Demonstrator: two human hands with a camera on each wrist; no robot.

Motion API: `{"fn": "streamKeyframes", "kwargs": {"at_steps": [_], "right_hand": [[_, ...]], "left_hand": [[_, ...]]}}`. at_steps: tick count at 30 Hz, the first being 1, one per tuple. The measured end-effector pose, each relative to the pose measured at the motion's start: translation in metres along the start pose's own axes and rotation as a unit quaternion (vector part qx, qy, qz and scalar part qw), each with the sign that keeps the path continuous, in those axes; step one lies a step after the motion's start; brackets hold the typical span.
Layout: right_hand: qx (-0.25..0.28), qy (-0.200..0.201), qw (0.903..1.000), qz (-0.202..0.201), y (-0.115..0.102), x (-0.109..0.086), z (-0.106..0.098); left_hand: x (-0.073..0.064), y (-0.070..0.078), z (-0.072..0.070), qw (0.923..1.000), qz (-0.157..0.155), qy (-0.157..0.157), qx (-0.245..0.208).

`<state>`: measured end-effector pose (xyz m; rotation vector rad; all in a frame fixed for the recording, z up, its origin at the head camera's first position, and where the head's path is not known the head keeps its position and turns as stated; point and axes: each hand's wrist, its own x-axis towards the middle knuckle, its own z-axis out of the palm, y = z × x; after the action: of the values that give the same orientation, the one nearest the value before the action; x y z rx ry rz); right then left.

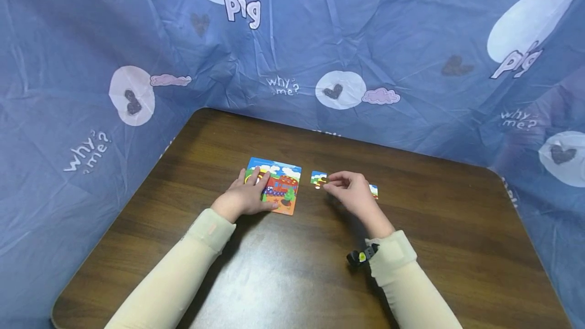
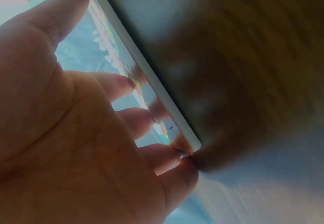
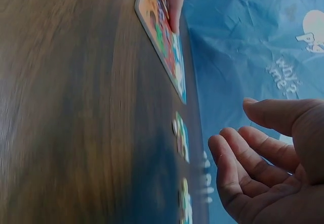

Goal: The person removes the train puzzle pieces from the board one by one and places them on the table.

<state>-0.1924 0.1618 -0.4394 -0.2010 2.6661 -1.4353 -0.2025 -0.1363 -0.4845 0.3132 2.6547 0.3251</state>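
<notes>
A colourful jigsaw board (image 1: 284, 187) with a red train picture lies flat on the brown table. My left hand (image 1: 247, 194) rests on its left side, fingers spread, the thumb along the near edge. In the left wrist view the fingertips press on the board (image 2: 152, 80) close to its rim. Just right of the board lies a loose jigsaw piece (image 1: 318, 178). My right hand (image 1: 354, 193) hovers beside this piece, fingers gently bent, thumb apart, with nothing between them in the right wrist view. A second jigsaw piece (image 1: 374, 191) is partly hidden behind the right hand.
The wooden table (image 1: 283, 273) has rounded corners and shines with a light reflection near its front. Blue printed cloth (image 1: 292, 44) hangs behind and at both sides. A black strap with a small device (image 1: 363, 255) sits at the right wrist.
</notes>
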Motion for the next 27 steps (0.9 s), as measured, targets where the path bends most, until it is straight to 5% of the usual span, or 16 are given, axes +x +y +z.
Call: {"fn": "streamKeyframes", "kwargs": {"at_steps": [27], "right_hand": [[0.021,-0.049,0.9985,-0.013,-0.02,0.02,0.055]], "left_hand": [[0.006,-0.002,0.002,0.9999,-0.01,-0.008,0.006]]}}
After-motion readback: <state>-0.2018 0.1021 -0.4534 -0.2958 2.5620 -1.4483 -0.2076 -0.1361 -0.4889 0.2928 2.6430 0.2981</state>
